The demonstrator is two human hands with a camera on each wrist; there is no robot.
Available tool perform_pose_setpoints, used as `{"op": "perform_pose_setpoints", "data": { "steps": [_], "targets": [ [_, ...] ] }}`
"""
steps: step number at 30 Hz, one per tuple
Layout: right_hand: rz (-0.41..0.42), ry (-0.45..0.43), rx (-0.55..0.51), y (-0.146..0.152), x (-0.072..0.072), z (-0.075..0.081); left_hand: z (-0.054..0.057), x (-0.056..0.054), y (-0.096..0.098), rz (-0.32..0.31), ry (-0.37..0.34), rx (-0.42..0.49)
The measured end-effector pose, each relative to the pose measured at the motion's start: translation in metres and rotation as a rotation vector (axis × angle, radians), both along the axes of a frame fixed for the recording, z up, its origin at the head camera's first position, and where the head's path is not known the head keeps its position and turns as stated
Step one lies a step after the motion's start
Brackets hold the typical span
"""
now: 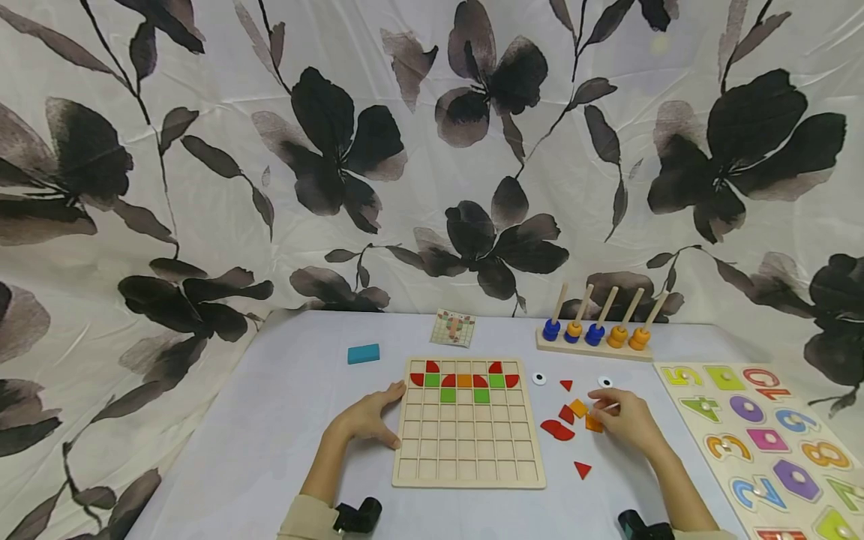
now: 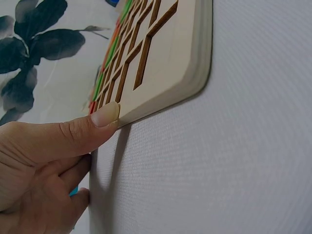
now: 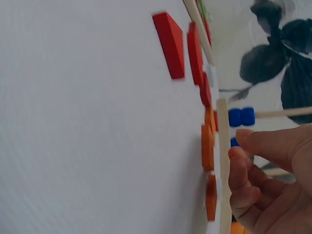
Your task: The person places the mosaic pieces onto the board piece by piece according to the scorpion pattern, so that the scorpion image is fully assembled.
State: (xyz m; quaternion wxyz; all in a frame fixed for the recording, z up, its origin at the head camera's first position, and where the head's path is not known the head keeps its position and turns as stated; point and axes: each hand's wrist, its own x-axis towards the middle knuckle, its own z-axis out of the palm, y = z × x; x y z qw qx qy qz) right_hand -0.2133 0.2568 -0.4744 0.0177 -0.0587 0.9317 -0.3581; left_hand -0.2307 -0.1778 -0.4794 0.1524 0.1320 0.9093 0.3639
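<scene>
A wooden grid board (image 1: pixel 466 435) lies on the table, with red, green and orange pieces in its upper rows. My left hand (image 1: pixel 367 416) rests at the board's left side, fingers spread; its thumb (image 2: pixel 105 115) touches the board's edge near a corner. Over the loose pieces to the right of the board, my right hand (image 1: pixel 626 418) is close above an orange square (image 1: pixel 594 424). Its thumb and index tips (image 3: pixel 239 150) are near each other, with no piece visible between them. Beside it lie another orange square (image 1: pixel 577 408), red rounded pieces (image 1: pixel 557 430) and a red triangle (image 1: pixel 583 470).
Behind the board are a pattern card (image 1: pixel 453 328) and a teal block (image 1: pixel 364 354). A peg stacker (image 1: pixel 594 343) with blue and orange beads stands at the back right. A number and shape puzzle board (image 1: pixel 763 465) lies at the right. Two white discs with black centres (image 1: pixel 538 379) lie nearby.
</scene>
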Motion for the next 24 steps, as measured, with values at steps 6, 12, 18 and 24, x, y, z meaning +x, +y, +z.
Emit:
{"op": "perform_pose_setpoints", "data": {
  "steps": [6,12,18,24],
  "targets": [
    [0.070,0.036,0.029,-0.024,-0.003,-0.004,0.000,-0.001,-0.001,-0.007,-0.002,0.007],
    [0.079,-0.009,0.102,-0.039,-0.006,-0.004,-0.002,-0.001,-0.001,-0.006,-0.010,0.000],
    [0.075,-0.060,0.113,-0.043,-0.007,-0.001,-0.002,-0.001,-0.001,-0.008,-0.005,-0.005],
    [0.085,-0.067,0.126,-0.045,-0.008,0.000,0.000,0.000,-0.002,-0.011,0.005,-0.009]
  ]
}}
